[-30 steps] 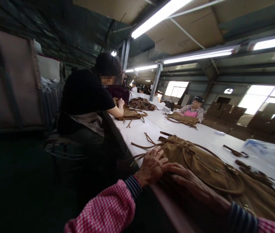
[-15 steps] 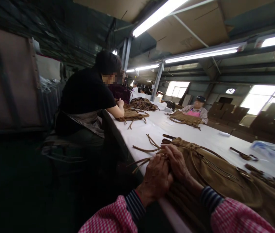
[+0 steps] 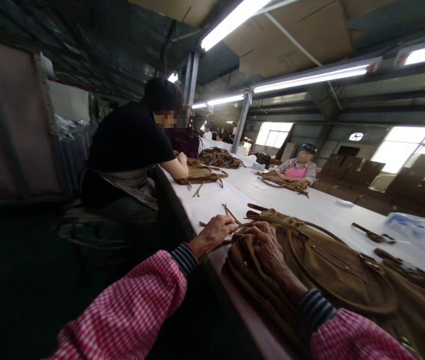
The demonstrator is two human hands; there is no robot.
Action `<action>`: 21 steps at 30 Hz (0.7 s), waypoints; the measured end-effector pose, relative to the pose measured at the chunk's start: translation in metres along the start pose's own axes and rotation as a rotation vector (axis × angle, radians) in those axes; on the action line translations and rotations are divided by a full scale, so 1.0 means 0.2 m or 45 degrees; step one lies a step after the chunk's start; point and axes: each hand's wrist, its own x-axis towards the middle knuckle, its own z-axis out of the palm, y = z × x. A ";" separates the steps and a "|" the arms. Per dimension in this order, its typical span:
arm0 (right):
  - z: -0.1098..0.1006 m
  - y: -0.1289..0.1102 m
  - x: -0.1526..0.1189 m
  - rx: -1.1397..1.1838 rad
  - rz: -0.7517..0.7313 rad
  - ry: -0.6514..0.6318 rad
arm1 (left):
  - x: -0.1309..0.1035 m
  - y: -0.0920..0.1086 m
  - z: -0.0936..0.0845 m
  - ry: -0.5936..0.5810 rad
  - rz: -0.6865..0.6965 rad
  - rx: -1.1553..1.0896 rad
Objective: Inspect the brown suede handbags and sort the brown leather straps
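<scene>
A brown fabric bag (image 3: 321,260) with thin straps, a looped handle and a zipper lies on the white table along the near edge. My left hand (image 3: 218,231) is closed at the bag's far left corner, its fingertips pinching a thin brown strap. Beside it, my right hand (image 3: 268,245) rests on the bunched brown fabric with fingers bent over it; its fingertips are partly hidden. Loose strap ends (image 3: 231,212) stick out beyond my hands.
At the left edge of the table (image 3: 242,187), a person in black (image 3: 129,140) bends over brown fabric. Another person (image 3: 297,170) sits across with a brown piece. Brown straps (image 3: 220,157) are heaped farther back; clear plastic (image 3: 418,230) lies right.
My hands were together over the strap ends. My left hand has moved left, away from my right, and now pinches a strap. The bag's bunched side shows more.
</scene>
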 end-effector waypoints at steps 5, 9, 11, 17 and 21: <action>-0.01 -0.01 0.00 -0.165 0.143 0.090 | 0.17 -0.05 0.06 -0.116 0.019 0.108; -0.01 0.00 0.00 -0.201 0.112 0.080 | 0.31 -0.03 0.13 -0.238 0.125 0.113; -0.01 0.00 0.00 -0.251 0.065 0.041 | 0.37 -0.02 0.15 -0.276 0.166 0.091; 0.00 0.00 -0.01 -0.345 0.072 0.126 | 0.47 -0.04 0.21 -0.312 0.232 -0.072; 0.03 0.08 -0.01 -0.260 0.103 0.227 | 0.57 0.10 0.27 -0.441 0.306 -0.138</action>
